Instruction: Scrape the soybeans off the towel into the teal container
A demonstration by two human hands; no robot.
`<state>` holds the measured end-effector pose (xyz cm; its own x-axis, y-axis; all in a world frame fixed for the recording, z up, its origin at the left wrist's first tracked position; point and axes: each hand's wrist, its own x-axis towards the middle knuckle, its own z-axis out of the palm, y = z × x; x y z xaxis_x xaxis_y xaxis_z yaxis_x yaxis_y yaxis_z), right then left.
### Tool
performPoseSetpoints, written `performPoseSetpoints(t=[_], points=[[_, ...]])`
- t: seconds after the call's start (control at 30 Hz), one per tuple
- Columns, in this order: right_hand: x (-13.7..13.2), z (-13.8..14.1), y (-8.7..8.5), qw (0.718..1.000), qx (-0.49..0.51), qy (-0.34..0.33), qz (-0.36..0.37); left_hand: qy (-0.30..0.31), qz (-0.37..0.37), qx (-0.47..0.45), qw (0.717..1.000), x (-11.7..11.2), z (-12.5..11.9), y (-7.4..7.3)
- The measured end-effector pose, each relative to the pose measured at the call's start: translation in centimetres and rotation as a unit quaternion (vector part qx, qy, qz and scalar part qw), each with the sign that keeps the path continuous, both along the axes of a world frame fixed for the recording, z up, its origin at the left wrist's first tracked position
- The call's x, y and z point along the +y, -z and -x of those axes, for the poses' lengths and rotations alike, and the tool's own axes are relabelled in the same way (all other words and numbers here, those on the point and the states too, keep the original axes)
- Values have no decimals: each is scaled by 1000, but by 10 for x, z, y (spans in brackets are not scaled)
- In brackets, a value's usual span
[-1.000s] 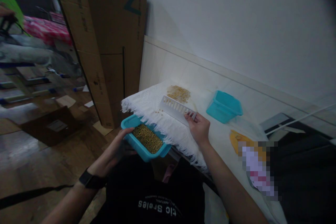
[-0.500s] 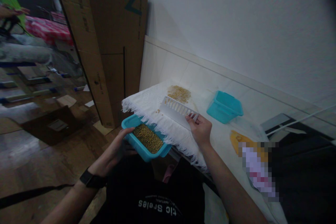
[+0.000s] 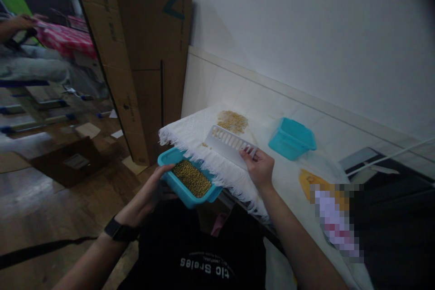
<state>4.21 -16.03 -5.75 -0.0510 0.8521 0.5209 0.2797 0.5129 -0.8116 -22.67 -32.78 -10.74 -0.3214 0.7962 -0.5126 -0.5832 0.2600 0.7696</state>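
Note:
My left hand grips the left end of a blue plastic bin, thumb over its rim. Small round yellowish beans lie inside the bin, which is held just below the table's fringed edge. In my right hand is a white slotted plastic scraper, pinched at its right end and resting on the white cloth. Beyond the scraper a patch of pale beans is spread on the cloth, and a few lie loose near its left end.
A second blue bin stands on the table to the right. Farther right are an orange item and a blurred-out packet. A tall cardboard box rises at the left; another person's hand shows far left.
My hands, the bin and the scraper stay almost where they were. The view shifts slightly, and the other person's hand at far left has moved.

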Motion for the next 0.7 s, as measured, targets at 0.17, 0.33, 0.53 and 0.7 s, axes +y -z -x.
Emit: performPoseSetpoints(t=[0.17, 0.33, 0.53, 0.7], points=[[-1, 2, 0, 1000, 3, -14, -1, -23, 3, 4, 1000, -1, -1, -9], [-3, 2, 0, 1000, 0, -28, -3, -9, -8, 8, 1000, -4, 0, -17], [-11, 6, 2, 998, -5, -68, 7, -21, -8, 12, 1000, -5, 5, -18], [-9, 11, -3, 998, 8, -66, 16, -17, 16, 13, 1000, -2, 9, -10]])
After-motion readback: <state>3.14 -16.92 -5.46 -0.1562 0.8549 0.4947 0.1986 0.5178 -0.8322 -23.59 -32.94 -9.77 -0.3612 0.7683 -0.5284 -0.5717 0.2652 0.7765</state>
